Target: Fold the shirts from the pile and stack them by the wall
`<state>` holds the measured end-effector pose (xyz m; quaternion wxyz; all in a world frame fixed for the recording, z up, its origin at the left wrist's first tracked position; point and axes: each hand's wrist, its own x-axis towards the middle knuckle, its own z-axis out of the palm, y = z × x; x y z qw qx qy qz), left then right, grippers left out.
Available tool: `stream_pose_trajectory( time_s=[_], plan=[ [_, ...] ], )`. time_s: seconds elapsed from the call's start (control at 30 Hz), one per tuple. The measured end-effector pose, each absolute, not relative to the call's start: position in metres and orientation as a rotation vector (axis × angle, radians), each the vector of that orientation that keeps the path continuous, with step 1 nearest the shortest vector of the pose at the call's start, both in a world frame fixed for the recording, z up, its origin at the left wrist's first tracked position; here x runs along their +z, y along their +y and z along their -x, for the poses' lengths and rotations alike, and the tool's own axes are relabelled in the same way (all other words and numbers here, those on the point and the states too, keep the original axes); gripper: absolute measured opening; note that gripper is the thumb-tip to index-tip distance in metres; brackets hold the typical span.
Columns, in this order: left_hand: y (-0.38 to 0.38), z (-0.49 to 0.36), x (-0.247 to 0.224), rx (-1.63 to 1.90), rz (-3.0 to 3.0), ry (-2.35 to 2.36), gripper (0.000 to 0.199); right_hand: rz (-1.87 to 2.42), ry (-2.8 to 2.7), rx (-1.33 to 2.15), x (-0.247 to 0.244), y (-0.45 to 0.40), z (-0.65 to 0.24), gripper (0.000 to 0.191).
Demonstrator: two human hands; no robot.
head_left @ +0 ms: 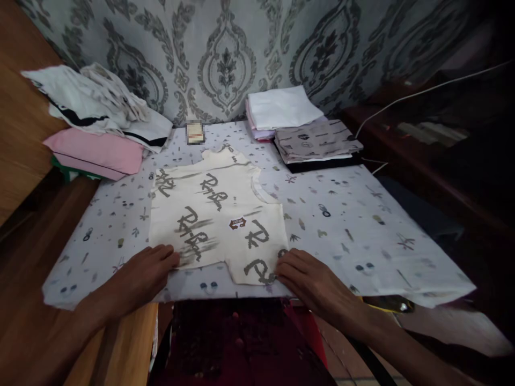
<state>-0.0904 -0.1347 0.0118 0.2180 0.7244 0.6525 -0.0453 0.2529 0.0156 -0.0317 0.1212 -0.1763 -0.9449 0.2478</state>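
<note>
A cream T-shirt (219, 225) with dark brush-style lettering and a small brown badge lies spread sideways on the table, its neckline toward the right. My left hand (159, 260) is closed at the shirt's near left corner, fingers pressed together on the fabric. At the near right, my right hand (295, 271) pinches the end of the sleeve, which points toward me. Both hands rest low, close to the table's front edge. The fingertips are partly hidden against the cloth.
The table (333, 241) has a white printed cover. Crumpled white clothes (100, 102) lie on a pink garment (96, 153) at the left. Folded white clothes (284, 107) and a grey folded garment (317, 140) are stacked back right. A small box (195, 132) stands near the patterned curtain (225, 64).
</note>
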Motion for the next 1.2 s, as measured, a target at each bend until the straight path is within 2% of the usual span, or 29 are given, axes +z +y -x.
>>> stream_pose_trajectory(
  time_s=[0.1, 0.2, 0.3, 0.33, 0.43, 0.5, 0.57, 0.67, 0.8, 1.0, 1.2],
  plan=[
    [-0.135, 0.086, 0.019, -0.172, -1.937, 1.78, 0.024, 0.533, -2.784, 0.881, -0.017, 0.023, -0.254, 0.031],
    [-0.132, 0.089, 0.034, -0.121, -1.843, 1.718, 0.02, 0.528, -2.804, 1.068, -0.004, 0.031, -0.264, 0.026],
    [-0.116, 0.102, 0.043, -0.021, -1.739, 1.597, 0.013, 0.436, -2.821, 1.095, 0.001, 0.043, -0.259, 0.015],
    [-0.106, 0.108, 0.043, 0.041, -1.724, 1.581, 0.014, 0.404, -2.819, 1.066, 0.002, 0.049, -0.25, 0.015],
    [-0.059, 0.117, 0.03, 0.359, -1.788, 1.713, 0.027, 0.334, -2.787, 0.877, -0.001, 0.071, -0.197, 0.028],
    [-0.022, 0.112, 0.01, 0.615, -1.866, 1.888, 0.032, 0.383, -2.774, 0.667, -0.008, 0.091, -0.147, 0.036],
    [0.01, 0.103, -0.016, 0.729, -1.943, 2.033, 0.039, 0.418, -2.816, 0.504, -0.02, 0.112, -0.1, 0.043],
    [0.031, 0.1, -0.053, 0.548, -2.045, 2.202, 0.055, 0.598, -2.83, 0.359, -0.041, 0.139, -0.056, 0.047],
    [0.01, 0.136, -0.078, 0.303, -1.934, 2.465, 0.069, 0.73, -2.811, 0.297, -0.064, 0.158, -0.05, 0.049],
    [-0.023, 0.179, -0.068, 0.235, -1.643, 2.644, 0.072, 0.745, -2.873, 0.322, -0.063, 0.158, -0.056, 0.05],
    [0.023, 0.142, -0.062, 0.286, -1.845, 2.509, 0.073, 0.672, -2.894, 0.322, -0.053, 0.158, -0.042, 0.047]
  ],
)
